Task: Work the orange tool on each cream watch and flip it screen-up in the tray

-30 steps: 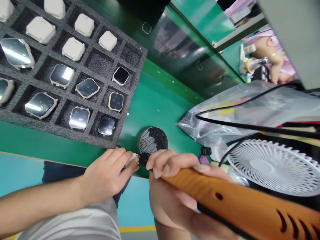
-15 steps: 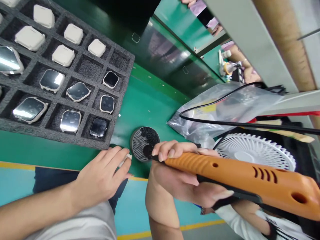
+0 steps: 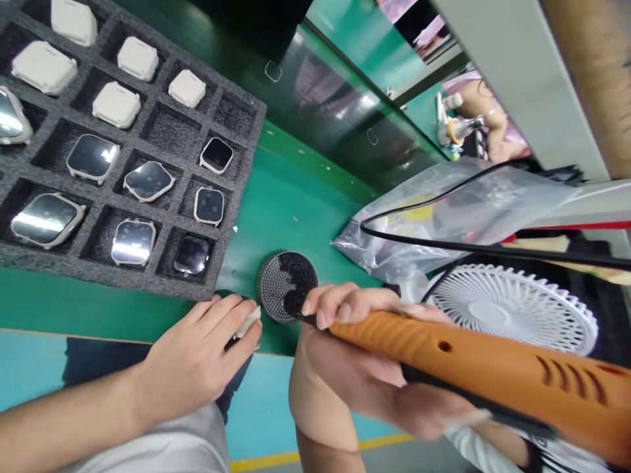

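Observation:
My right hand is wrapped round an orange and black electric screwdriver, which slants down to the left. Its dark front end is over a round grey dish with a dimpled floor and a patch of tiny black pieces; whether the tip touches them is hidden. Close by on the left, my left hand has its fingers closed on a white watch case, mostly covered by the fingers. A dark grey foam tray lies beyond that hand, with watches and white watch cases in its compartments.
A clear plastic bag lies on the green table at right, crossed by a black cable. A white fan stands beneath the cable. Another person's arm shows behind the bench frame, and a sleeve at bottom right.
The screwdriver's rear end has dropped slightly, while its front end stays over the dish. A little more of the white watch case shows between my left fingers. The view has shifted slightly.

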`<control>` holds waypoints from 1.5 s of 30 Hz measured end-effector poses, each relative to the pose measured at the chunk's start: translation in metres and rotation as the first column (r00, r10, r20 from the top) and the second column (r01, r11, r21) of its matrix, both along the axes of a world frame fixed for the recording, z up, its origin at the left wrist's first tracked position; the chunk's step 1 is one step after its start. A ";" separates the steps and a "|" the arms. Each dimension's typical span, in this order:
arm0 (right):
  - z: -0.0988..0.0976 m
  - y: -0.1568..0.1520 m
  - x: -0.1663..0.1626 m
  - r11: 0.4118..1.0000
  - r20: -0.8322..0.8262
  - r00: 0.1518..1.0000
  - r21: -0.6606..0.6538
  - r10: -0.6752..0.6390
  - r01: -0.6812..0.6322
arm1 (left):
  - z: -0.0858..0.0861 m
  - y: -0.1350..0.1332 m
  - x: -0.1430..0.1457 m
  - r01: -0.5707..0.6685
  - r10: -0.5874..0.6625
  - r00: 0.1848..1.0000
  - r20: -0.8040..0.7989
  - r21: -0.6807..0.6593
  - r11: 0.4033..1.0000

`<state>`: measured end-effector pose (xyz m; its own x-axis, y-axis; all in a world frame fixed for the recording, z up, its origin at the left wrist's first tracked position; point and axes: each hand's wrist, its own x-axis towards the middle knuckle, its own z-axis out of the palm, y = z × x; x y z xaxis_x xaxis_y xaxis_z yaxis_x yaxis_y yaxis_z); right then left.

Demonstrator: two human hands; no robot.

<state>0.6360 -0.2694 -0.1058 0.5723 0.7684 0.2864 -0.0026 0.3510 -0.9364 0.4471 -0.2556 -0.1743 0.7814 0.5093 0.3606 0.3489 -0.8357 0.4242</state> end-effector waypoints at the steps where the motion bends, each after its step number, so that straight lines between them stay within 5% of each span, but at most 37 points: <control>1: 0.005 -0.003 -0.002 1.000 0.010 1.000 -0.004 -0.013 0.013 | 0.000 0.000 0.000 0.001 -0.001 1.000 0.006 0.001 1.000; 7: 0.021 -0.014 -0.015 0.998 0.050 0.999 -0.061 -0.011 0.014 | -0.001 0.001 0.002 -0.024 0.024 0.999 0.036 0.007 1.000; 24: 0.006 -0.012 -0.022 0.999 0.024 1.000 -0.033 0.003 -0.002 | -0.001 0.000 0.001 -0.023 0.023 1.000 0.014 -0.005 1.000; 38: 0.006 -0.014 -0.014 0.989 0.114 0.983 -0.044 0.143 -0.139 | 0.003 0.002 0.003 -0.033 0.033 0.997 0.065 -0.012 0.999; 45: 0.014 -0.005 -0.019 0.994 0.069 0.992 -0.041 0.106 -0.104 | 0.002 0.002 0.005 -0.036 0.038 0.997 0.061 -0.033 0.999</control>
<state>0.6168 -0.2740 -0.0914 0.4671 0.8341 0.2935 0.0289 0.3173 -0.9479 0.4519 -0.2540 -0.1723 0.7388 0.5492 0.3906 0.3515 -0.8085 0.4719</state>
